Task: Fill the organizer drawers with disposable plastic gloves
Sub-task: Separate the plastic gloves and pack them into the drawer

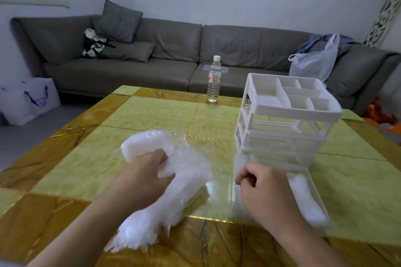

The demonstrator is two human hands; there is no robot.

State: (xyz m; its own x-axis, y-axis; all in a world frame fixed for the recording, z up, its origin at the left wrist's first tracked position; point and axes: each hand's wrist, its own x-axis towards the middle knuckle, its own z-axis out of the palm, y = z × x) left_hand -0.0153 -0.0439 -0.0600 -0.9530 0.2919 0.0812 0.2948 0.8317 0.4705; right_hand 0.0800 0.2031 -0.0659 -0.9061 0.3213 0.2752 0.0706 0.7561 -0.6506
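Two hands were at work on the table (152, 112), and I read the split as feed and hold. My left hand (147, 171) had its fingers curled into the glove pile (173, 180), pinching a clump out of the loose heap that lay across the table's middle, so the next batch was ready to carry over. My right hand (260, 182) was curled tight, pinching the near rim of the pulled-out drawer (303, 197), I think to steady it. That drawer sat just in front of the organizer (286, 119) and already held some white gloves; the drawers above looked closed, their contents too blurred to tell. A bottle (214, 79) stood at the far edge, well clear, with a sofa (152, 56) beyond
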